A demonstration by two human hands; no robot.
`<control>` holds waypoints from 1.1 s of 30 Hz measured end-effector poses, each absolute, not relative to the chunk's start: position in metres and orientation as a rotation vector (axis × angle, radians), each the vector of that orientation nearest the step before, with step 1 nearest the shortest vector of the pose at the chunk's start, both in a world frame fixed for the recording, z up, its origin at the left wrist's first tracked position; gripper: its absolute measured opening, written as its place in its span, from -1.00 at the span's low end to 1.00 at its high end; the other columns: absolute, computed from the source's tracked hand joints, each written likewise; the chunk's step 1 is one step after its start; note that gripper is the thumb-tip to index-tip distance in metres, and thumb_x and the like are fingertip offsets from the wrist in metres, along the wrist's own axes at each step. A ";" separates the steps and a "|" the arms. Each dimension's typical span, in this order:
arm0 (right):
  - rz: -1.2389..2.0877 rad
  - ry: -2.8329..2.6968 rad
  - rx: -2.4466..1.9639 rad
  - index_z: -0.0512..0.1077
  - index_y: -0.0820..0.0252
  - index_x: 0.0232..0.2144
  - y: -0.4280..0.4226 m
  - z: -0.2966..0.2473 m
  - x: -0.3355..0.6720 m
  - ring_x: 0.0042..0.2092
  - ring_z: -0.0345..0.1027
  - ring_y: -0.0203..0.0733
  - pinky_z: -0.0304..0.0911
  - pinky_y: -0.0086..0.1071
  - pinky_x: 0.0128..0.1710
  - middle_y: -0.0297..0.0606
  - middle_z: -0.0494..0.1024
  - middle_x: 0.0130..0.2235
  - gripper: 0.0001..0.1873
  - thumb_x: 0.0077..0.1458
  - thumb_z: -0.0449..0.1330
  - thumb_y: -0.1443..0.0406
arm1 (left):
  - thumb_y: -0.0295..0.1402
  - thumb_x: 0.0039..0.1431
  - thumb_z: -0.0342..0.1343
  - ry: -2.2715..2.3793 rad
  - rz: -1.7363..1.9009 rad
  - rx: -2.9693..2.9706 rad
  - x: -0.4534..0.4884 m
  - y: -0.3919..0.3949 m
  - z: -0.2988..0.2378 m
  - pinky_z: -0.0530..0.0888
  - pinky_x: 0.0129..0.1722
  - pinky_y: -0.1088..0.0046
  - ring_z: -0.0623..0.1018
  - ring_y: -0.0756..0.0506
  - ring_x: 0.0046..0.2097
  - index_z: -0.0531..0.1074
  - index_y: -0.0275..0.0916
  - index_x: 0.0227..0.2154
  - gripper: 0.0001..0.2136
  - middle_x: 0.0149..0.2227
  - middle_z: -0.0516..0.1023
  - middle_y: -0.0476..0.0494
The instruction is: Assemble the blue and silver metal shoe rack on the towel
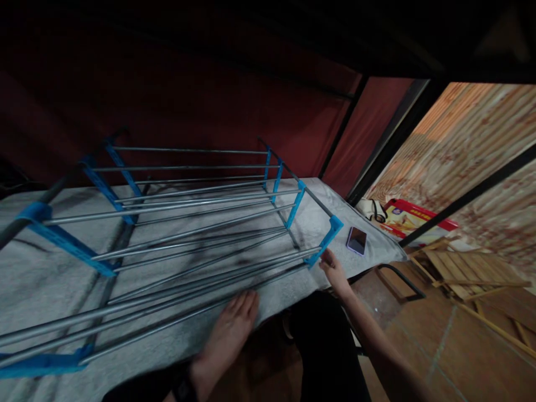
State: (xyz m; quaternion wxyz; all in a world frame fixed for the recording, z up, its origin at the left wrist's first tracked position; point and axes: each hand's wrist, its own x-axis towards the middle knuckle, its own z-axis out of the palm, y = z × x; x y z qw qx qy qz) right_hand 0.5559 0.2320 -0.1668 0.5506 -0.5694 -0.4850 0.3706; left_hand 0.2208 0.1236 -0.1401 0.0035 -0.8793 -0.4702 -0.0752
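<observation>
A shelf-like rack (221, 231) of grey metal rods joined by blue plastic brackets stands on a table covered with a pale grey cloth (288, 290). My left hand (237, 315) lies with fingers stretched out on the cloth, at the front rods near the table's edge. At the rack's right front corner, my right hand (333, 271) has its fingers curled against the lower end of a blue bracket (324, 243). Part of that grip is hidden. Several rods slant across the rack's lower part.
A phone (357, 241) lies on the cloth to the right of the rack. Beyond the table are a red and yellow box (412, 218) and a folded wooden slatted chair (473, 268) on the tiled floor. A dark red wall (188, 100) stands behind the table.
</observation>
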 end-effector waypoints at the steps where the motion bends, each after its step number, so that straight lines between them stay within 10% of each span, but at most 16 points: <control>1: 0.833 -1.108 -1.316 0.46 0.03 -0.01 0.232 -0.155 0.559 0.11 0.38 0.07 0.22 0.02 0.17 -0.17 0.52 0.08 -0.44 -0.14 0.29 0.16 | -0.63 0.20 -0.15 -1.360 -0.285 -2.779 0.225 0.118 -0.127 0.37 0.20 0.18 0.42 -0.20 0.21 0.36 -0.21 0.17 -0.48 0.20 0.42 -0.23; 7: 0.884 -1.083 -1.051 0.42 0.07 0.10 0.245 -0.080 0.557 0.19 0.31 0.05 0.25 -0.06 0.16 -0.17 0.44 0.17 -0.44 0.13 0.10 -0.03 | -0.29 0.36 -0.09 -1.461 -0.595 -2.618 0.282 0.168 -0.037 0.32 0.19 0.11 0.36 -0.26 0.22 0.25 -0.19 0.22 -0.60 0.21 0.39 -0.27; 15: 0.945 -1.101 -1.078 0.54 0.12 -0.11 0.255 -0.067 0.548 0.00 0.46 0.06 0.30 -0.05 0.08 -0.12 0.61 -0.08 -0.40 0.14 0.09 -0.19 | -0.48 0.35 -0.18 -1.488 -0.404 -2.771 0.319 0.212 -0.023 0.42 -0.10 0.31 0.53 -0.16 -0.04 0.42 -0.21 -0.10 -0.73 -0.11 0.55 -0.19; 33: 0.941 -1.135 -1.181 0.52 0.11 -0.12 0.261 -0.064 0.553 -0.03 0.43 -0.01 0.36 -0.15 -0.02 -0.20 0.58 -0.07 -0.45 0.12 0.11 -0.17 | -0.42 0.36 -0.17 -1.553 -0.502 -2.719 0.323 0.212 0.014 0.40 -0.19 0.39 0.54 -0.12 -0.07 0.42 -0.13 0.01 -0.69 -0.12 0.56 -0.15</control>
